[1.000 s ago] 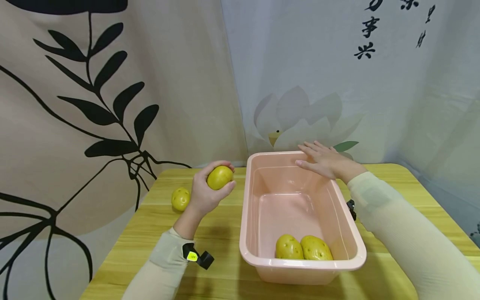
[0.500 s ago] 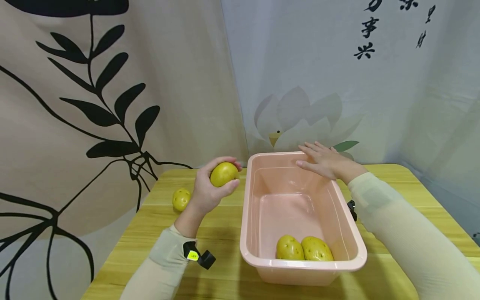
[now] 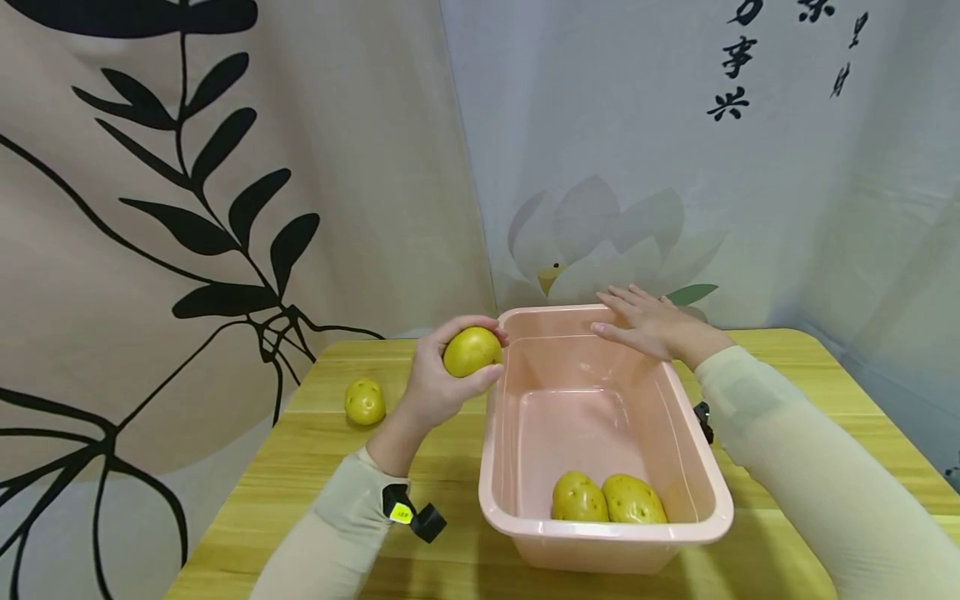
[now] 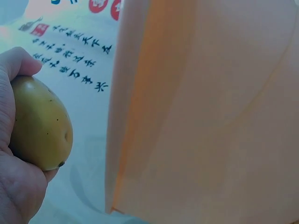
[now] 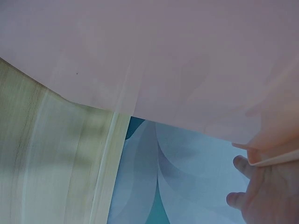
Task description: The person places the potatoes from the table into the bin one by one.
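Observation:
My left hand (image 3: 438, 379) grips a yellow potato (image 3: 472, 352), thumb on one side and fingers round the other, beside the left rim of a pink plastic basin (image 3: 491, 450). In the left wrist view the held potato (image 4: 42, 123) shows small dark spots, with the basin wall (image 4: 201, 112) to its right. My right hand (image 3: 652, 322) rests on the basin's far right corner, its fingers straight. In the right wrist view the fingertips (image 5: 237, 199) show by the rim. Two potatoes (image 3: 579, 497) lie side by side at the basin's near end.
Another potato (image 3: 364, 402) lies on the wooden table (image 3: 300, 508), left of my left hand. A curtain (image 3: 375, 167) with a dark plant print hangs behind the table, beside a pale one (image 3: 787, 208) with black characters.
My left hand has moved right with the potato, from over the table to the basin's left rim. The right hand and the basin have stayed in place.

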A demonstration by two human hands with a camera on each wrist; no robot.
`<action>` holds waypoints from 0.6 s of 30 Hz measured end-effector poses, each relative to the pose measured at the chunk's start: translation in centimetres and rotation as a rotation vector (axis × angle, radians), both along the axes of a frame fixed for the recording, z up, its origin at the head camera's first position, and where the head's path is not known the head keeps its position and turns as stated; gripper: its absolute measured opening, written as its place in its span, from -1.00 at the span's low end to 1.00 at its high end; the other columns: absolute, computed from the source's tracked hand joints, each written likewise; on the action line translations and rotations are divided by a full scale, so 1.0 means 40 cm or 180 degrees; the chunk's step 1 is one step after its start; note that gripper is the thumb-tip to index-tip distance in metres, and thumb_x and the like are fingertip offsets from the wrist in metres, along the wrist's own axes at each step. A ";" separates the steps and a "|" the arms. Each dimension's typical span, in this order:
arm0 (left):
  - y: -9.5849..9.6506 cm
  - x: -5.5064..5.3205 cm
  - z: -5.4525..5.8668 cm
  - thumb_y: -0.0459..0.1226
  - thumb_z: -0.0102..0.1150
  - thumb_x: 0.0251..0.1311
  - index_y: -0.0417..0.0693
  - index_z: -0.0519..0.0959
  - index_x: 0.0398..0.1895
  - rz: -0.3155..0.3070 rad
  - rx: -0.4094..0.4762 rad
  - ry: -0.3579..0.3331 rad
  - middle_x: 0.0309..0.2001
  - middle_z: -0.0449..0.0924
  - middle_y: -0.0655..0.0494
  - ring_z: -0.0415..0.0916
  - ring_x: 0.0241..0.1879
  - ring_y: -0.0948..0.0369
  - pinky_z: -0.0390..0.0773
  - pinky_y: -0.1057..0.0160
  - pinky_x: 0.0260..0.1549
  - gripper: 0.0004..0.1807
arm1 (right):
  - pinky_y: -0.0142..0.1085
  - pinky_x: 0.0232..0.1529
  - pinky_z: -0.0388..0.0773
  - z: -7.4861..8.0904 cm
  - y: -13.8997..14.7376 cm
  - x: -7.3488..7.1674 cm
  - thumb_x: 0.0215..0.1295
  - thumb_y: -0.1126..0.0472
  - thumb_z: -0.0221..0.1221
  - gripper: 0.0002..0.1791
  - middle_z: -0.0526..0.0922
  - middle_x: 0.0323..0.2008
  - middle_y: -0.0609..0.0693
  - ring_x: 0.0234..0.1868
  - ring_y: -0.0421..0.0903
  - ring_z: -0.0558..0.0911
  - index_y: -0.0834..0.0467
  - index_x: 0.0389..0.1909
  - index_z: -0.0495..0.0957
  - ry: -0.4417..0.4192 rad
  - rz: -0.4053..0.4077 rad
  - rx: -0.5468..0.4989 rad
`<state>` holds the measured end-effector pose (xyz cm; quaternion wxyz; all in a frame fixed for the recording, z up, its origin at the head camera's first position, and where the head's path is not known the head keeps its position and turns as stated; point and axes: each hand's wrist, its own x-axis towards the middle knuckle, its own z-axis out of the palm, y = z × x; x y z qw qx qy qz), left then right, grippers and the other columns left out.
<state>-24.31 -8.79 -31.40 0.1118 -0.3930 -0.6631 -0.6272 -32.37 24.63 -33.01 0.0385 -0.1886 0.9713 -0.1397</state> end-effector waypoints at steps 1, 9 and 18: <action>0.006 0.000 0.000 -0.48 0.31 -0.04 -0.32 0.50 0.02 -0.0027 0.0002 -0.0004 -0.09 0.59 -0.20 0.55 -0.11 0.00 0.60 0.16 -0.22 -0.53 | 0.38 0.28 -0.29 -0.001 0.000 0.000 0.32 -0.47 -0.29 -0.09 -0.11 0.51 0.13 0.48 0.24 -0.21 -0.01 0.53 -0.06 0.0000 -0.0002 -0.0001; 0.049 -0.002 0.000 -0.47 0.32 -0.04 -0.29 0.51 0.02 -0.0201 -0.0116 -0.0005 -0.11 0.60 -0.18 0.54 -0.11 -0.07 0.58 0.15 -0.21 -0.54 | 0.37 0.29 -0.28 -0.002 -0.001 0.002 0.32 -0.47 -0.29 -0.09 -0.12 0.51 0.13 0.49 0.24 -0.21 0.00 0.52 -0.05 0.0017 0.0008 0.0027; 0.085 0.018 0.034 -0.52 0.28 -0.05 -0.33 0.52 0.02 -0.0443 -0.0284 -0.0076 -0.10 0.58 -0.23 0.54 -0.10 -0.01 0.57 0.16 -0.19 -0.55 | 0.36 0.29 -0.27 -0.003 -0.006 -0.001 0.30 -0.49 -0.29 -0.07 -0.10 0.51 0.14 0.48 0.24 -0.21 0.00 0.52 -0.04 0.0021 -0.0039 0.0024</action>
